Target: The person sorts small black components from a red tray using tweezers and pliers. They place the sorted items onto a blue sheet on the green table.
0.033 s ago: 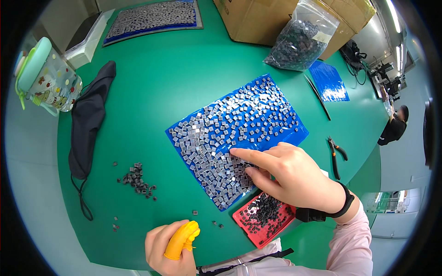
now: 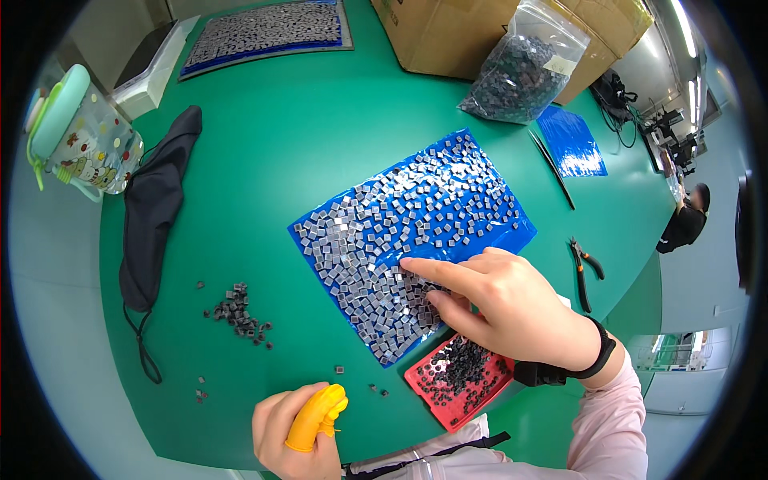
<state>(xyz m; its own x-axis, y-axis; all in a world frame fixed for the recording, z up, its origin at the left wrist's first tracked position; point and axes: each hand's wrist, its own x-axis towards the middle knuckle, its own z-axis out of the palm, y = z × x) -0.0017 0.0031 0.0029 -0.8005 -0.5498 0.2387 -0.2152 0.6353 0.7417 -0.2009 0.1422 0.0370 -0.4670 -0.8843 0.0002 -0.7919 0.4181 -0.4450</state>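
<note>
My right hand (image 2: pixel 512 308) reaches over a blue sheet (image 2: pixel 512 238) covered with many small square grey pieces (image 2: pixel 340 248). Its index finger is stretched out with the tip at the pieces mid-sheet; the thumb is apart from it, and the other fingers are partly hidden. Below that wrist, a red tray (image 2: pixel 436 410) holds many small black parts (image 2: pixel 464 364). At the near edge is my left hand (image 2: pixel 300 428), its thumb and index finger in yellow finger cots (image 2: pixel 316 418) pressed together. Whatever is between them, if anything, is hidden. A single square piece (image 2: pixel 339 370) lies just beyond it.
Left are a pile of dark pieces (image 2: pixel 238 314), a black pouch (image 2: pixel 152 216) and a cup (image 2: pixel 100 140). Pliers (image 2: pixel 582 276), tweezers (image 2: pixel 552 168) and another blue sheet (image 2: pixel 572 140) lie right. A filled plastic bag (image 2: pixel 520 76), cardboard box (image 2: pixel 448 36) and loaded board (image 2: pixel 268 32) stand far.
</note>
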